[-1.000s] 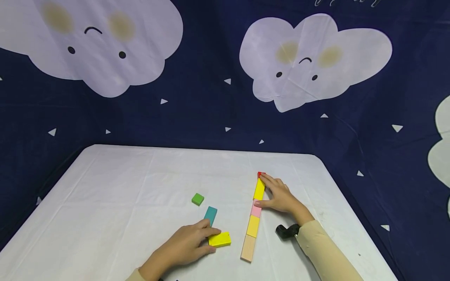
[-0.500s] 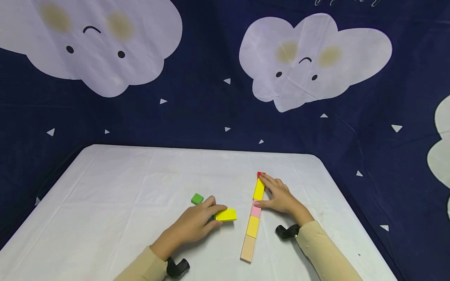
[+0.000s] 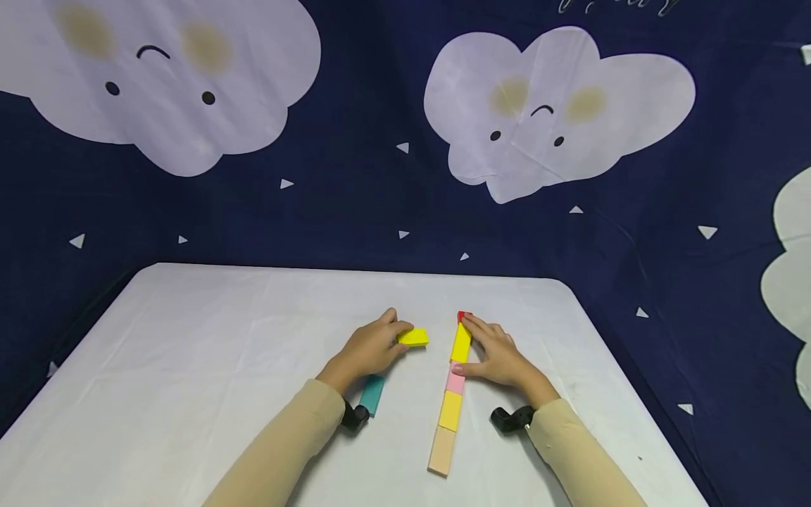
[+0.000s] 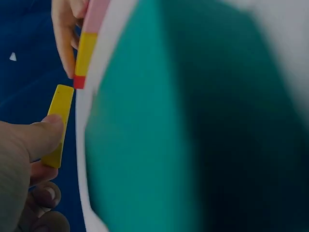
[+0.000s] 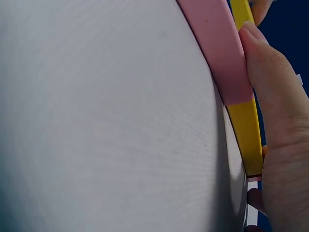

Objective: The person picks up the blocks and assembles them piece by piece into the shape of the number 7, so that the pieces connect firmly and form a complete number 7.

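Between thumb and fingers, my left hand [image 3: 367, 346] pinches a yellow block [image 3: 414, 337], left of the far end of a row of blocks; the left wrist view shows this yellow block [image 4: 61, 104] too. Beside the row lies my right hand [image 3: 500, 358], its thumb against the pink block [image 3: 455, 380] and its fingers extended by the red block [image 3: 463, 316]. Between red and pink is a yellow block [image 3: 461, 343]. Nearer come another yellow block [image 3: 450, 411] and a plain wooden block [image 3: 441, 452]. The green block is hidden behind my left hand.
A teal block [image 3: 372, 396] lies under my left forearm and fills much of the left wrist view. A white cloth covers the table [image 3: 190, 366]. Behind it hangs a dark blue curtain [image 3: 355, 211] with clouds. Black cameras [image 3: 510, 420] sit at both wrists.
My left hand has lifted the yellow block from beside the teal one and carried it away from me, toward the row's far end. The right hand stays at the row.
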The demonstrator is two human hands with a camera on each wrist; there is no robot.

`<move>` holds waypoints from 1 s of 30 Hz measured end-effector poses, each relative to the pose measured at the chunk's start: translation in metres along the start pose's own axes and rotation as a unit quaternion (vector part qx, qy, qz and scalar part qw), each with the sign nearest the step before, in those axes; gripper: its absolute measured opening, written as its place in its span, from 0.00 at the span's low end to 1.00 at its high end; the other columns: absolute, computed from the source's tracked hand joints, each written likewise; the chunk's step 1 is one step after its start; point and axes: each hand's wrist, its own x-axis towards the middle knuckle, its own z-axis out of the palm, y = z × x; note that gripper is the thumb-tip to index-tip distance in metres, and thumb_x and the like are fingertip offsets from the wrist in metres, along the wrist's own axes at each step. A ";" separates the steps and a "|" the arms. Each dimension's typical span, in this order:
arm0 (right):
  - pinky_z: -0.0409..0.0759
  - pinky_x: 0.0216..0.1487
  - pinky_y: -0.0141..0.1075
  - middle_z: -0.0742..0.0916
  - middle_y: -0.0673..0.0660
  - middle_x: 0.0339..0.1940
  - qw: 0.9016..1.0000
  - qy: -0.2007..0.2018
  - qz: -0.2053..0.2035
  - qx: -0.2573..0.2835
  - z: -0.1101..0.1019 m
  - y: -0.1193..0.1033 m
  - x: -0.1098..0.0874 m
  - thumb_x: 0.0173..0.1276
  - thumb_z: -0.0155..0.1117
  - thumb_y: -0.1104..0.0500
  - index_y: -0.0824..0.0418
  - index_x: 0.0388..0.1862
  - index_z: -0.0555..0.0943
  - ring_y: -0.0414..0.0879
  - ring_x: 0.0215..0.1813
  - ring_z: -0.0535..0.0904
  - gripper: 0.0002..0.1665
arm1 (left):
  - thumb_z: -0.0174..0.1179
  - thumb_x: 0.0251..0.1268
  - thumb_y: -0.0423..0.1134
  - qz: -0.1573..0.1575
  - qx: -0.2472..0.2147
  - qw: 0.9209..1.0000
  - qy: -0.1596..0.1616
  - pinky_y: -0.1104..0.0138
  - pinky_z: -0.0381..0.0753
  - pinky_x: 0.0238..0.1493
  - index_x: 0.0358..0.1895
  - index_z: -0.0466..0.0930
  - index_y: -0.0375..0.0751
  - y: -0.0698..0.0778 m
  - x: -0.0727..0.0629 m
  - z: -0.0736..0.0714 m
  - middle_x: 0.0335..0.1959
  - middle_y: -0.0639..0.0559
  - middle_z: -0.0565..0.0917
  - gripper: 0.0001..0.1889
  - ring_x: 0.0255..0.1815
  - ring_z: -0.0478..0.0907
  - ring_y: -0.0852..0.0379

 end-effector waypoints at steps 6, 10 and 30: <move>0.59 0.69 0.58 0.58 0.52 0.82 1.000 -0.004 0.003 0.000 0.000 0.000 0.000 0.49 0.72 0.26 0.49 0.81 0.56 0.56 0.74 0.60 0.65 | 0.62 0.69 0.45 -0.016 0.017 1.000 -0.020 0.64 0.77 0.46 0.65 0.77 0.48 -0.004 0.022 0.001 0.45 0.55 0.71 0.22 0.40 0.72 0.60; 0.60 0.69 0.58 0.58 0.51 0.82 1.000 -0.003 0.005 -0.002 -0.001 0.000 -0.002 0.49 0.72 0.27 0.49 0.81 0.56 0.55 0.74 0.60 0.65 | 0.62 0.69 0.43 -0.022 0.017 0.999 -0.028 0.63 0.78 0.50 0.64 0.78 0.47 -0.004 0.036 0.000 0.47 0.53 0.73 0.22 0.42 0.73 0.59; 0.59 0.69 0.57 0.57 0.48 0.83 1.000 -0.008 0.002 -0.001 -0.003 0.000 -0.001 0.49 0.70 0.24 0.46 0.81 0.54 0.53 0.75 0.59 0.66 | 0.63 0.68 0.41 -0.086 0.036 0.996 -0.014 0.59 0.80 0.55 0.62 0.79 0.48 0.017 0.085 0.016 0.52 0.50 0.76 0.20 0.50 0.79 0.54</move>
